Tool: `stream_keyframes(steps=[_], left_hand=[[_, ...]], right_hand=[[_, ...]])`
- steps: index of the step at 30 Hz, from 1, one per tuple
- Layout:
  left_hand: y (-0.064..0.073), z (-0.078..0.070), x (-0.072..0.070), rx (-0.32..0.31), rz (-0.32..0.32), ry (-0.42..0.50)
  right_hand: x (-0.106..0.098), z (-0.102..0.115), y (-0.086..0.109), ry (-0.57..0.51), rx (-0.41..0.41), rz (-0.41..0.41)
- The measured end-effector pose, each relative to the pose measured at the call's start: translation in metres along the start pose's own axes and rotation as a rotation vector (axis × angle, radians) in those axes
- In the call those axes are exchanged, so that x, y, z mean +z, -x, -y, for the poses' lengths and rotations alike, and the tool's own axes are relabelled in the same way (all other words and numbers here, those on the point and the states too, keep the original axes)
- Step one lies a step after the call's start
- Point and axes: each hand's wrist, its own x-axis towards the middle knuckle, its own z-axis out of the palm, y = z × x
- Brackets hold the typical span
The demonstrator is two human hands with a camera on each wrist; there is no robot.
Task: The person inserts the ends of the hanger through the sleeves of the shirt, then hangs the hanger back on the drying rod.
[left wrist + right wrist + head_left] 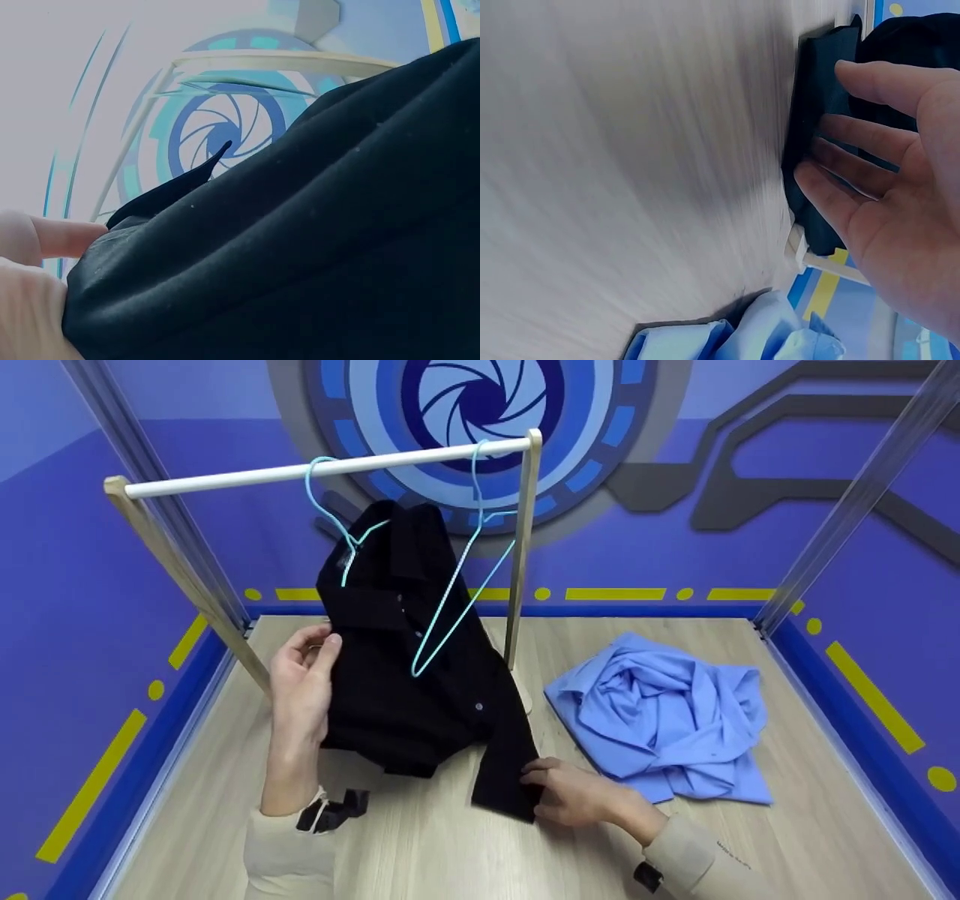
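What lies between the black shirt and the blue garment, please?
The head view shows a foot of the rack and bare tabletop between them; lower, the right hand is between the black sleeve and the blue garment.

Swallowed and cropped.
In head view, can't trace ends of teal hanger (pixel 351 540) inside black shirt (pixel 375 660) near ten o'clock, nor read sleeve print (pixel 733 856) past four; in right-wrist view, lose blue garment (pixel 761 326) beyond six.
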Motion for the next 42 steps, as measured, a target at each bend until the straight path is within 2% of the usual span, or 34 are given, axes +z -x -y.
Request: stream_keyframes(steps=[17,30,37,42], left_hand=[[0.000,-0.005,-0.013,0.047,-0.025,-0.250],[0.003,-0.005,-0.022,0.068,-0.033,-0.280],[0.007,-0.005,-0.023,0.147,-0.093,-0.285],[0.012,-0.004,-0.019,0.278,-0.171,-0.317]], right_hand=[[0.001,0.004,-0.002,-0.020,0.020,0.024],[0.003,0.005,-0.008,-0.017,0.024,0.022],[0.002,0.006,-0.013,-0.039,0.031,0.039],[0.001,0.006,-0.018,-0.046,0.015,0.033]])
